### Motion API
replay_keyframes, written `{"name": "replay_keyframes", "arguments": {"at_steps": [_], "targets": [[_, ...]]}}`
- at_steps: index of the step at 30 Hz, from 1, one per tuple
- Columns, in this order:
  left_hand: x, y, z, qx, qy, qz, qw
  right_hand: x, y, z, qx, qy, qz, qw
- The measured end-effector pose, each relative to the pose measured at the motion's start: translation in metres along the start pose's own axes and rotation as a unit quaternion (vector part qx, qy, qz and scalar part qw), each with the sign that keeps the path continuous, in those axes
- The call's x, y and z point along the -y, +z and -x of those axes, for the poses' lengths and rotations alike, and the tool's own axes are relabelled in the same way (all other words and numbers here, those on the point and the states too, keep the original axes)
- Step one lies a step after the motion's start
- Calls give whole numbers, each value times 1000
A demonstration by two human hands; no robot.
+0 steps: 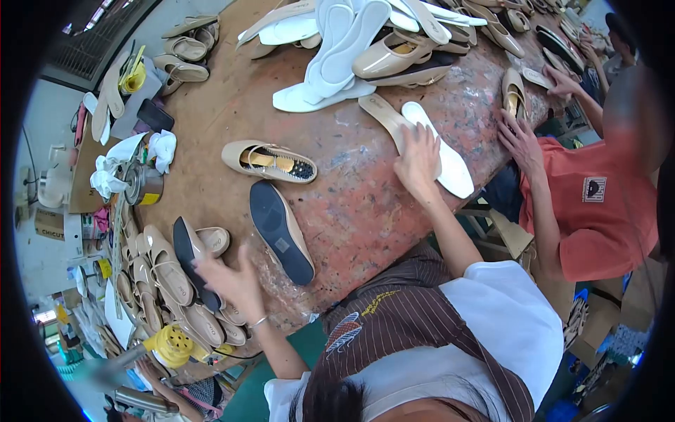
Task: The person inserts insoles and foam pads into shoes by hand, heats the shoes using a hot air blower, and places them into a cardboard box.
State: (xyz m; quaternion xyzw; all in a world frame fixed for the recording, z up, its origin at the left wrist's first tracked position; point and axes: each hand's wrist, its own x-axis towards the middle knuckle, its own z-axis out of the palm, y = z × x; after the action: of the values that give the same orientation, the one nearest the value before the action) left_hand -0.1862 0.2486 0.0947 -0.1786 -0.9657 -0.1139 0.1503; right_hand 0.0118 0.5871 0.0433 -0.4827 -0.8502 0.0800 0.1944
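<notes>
My right hand (420, 160) rests on a beige insole (383, 116) and a white insole (455, 172) lying side by side, its fingers spread over both. At the left, my left hand (232, 281) is spread beside a dark-soled shoe (188, 246) on top of the beige shoe pile, its fingertips near that shoe. Between my hands, one beige strap shoe (256, 160) stands upright with a gold and dotted inside showing. Just below it a second shoe (280, 228) lies with its black sole up.
White insoles (337, 63) and beige shoes (397, 56) are heaped at the back. More shoes (165, 271) crowd the left edge, near a can (144, 184) and a yellow device (171, 344). A co-worker in red (583, 190) handles a shoe (514, 91) at the right.
</notes>
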Motion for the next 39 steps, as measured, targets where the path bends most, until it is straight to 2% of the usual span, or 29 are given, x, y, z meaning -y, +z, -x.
{"name": "replay_keyframes", "arguments": {"at_steps": [1, 3, 4, 6, 9, 10, 11, 12, 16, 22, 26, 28, 29, 31, 33, 34, 36, 39], "targets": [[-25, 2, 7, 47, 1, 125, 991, -3, 0, -5, -26, 10, -10, 1000], [-66, 18, 26, 122, 60, 110, 985, 10, -22, -29, -96, -38, -157, 982], [-77, 29, 31, 119, 57, 111, 985, 18, -28, -43, -97, -41, -158, 982], [-88, 46, 36, 173, 20, 72, 982, 36, -34, -78, -137, -120, -241, 953], [-76, 40, 25, 158, -3, 102, 982, 60, -33, -127, -137, -152, -194, 959], [-67, 38, 22, 153, -16, 115, 981, 69, -27, -140, -169, -204, -60, 963], [-60, 36, 17, 147, -28, 129, 980, 75, -22, -155, -199, -250, 75, 945], [-50, 36, 11, 145, -30, 126, 981, 78, -15, -168, -199, -251, 71, 944], [-10, 38, -2, 38, -54, 122, 990, 89, 26, -201, -192, -417, 186, 869], [7, 48, 6, 101, -25, 85, 991, 98, 26, -213, -99, -396, 290, 866], [4, 48, 9, 45, 7, 15, 999, 110, -18, -186, -177, -422, 13, 889], [-1, 57, 13, -46, 15, 34, 998, 109, -41, -155, -263, -463, -217, 818], [-10, 54, 13, -34, 9, 30, 999, 108, -40, -131, -250, -464, -219, 821], [-40, 40, 11, -75, 39, 142, 986, 102, -30, -79, -248, -449, -358, 780], [-57, 46, 12, -1, 19, 258, 966, 76, 0, -26, -105, -448, -284, 841], [-66, 45, 9, 66, -27, 319, 945, 60, 11, -7, -95, -446, -288, 842], [-73, 56, 0, 145, -71, 365, 917, 30, 28, 23, 65, -371, -200, 905], [-87, 75, -18, 187, -91, 348, 914, 3, 31, 52, 48, -205, -264, 941]]}}
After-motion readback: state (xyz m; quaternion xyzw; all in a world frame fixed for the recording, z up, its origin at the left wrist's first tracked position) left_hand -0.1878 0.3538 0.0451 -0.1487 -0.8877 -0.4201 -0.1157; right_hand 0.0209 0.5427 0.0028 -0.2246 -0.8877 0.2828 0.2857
